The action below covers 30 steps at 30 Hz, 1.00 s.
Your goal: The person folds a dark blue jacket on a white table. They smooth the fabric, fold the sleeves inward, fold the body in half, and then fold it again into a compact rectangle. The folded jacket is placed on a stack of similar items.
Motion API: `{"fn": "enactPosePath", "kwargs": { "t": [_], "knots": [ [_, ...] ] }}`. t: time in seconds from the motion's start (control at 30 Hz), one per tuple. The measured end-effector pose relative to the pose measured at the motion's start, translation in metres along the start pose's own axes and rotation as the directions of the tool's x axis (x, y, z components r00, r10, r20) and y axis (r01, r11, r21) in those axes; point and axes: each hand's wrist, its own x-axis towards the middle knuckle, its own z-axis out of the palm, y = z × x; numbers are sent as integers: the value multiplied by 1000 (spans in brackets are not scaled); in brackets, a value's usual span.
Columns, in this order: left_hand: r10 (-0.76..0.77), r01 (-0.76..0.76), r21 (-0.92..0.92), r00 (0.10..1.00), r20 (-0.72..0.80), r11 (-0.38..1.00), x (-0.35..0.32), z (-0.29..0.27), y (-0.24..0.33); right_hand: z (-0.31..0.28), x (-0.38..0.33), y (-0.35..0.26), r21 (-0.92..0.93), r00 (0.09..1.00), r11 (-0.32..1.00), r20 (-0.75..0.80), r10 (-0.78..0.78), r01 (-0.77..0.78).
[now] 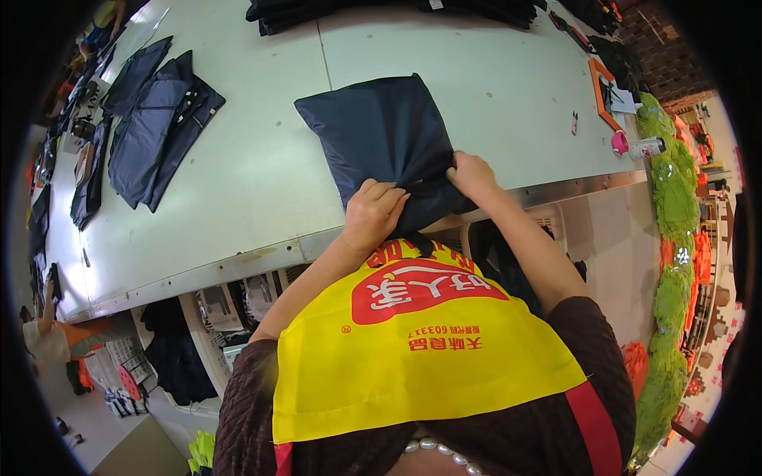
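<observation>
Navy, faintly shiny fabric makes up the flat panel (pixel 373 127) under both hands, lying near the front edge of the pale worktable (pixel 238 182), its lower part reaching over that edge towards the person. The left hand (pixel 371 213) has thumb and fingers pinched together on the lower middle of the panel, and creases fan out from the fingertips. The right hand (pixel 474 178) is closed on the panel's right edge, thumb uppermost; its fingers are partly hidden. The two hands are near each other but apart.

Well to the left, overlapping dark fabric pieces (pixel 163 119) lie on the tabletop, and a dark fabric pile (pixel 389 11) sits at the far side. To the right are an orange frame (pixel 601 95), a pink-and-white bottle (pixel 644 147) and lime-green fabric (pixel 675 198). A yellow apron (pixel 429 381) covers the person's front.
</observation>
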Motion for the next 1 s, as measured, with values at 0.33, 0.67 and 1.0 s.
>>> {"fn": "enactPosePath", "kwargs": {
  "t": [0.33,0.67,1.0],
  "knots": [
    [-67,66,-18,997,-25,998,-6,3,-6,-37,-2,30,585,871,696,477,119,-416],
    [-209,190,-167,972,-106,967,-7,3,-5,-29,-35,-71,405,991,907,17,-135,116],
    [-795,495,-731,122,594,-470,-14,-19,-19,25,-61,-154,397,834,794,113,-540,460]
  ]
}}
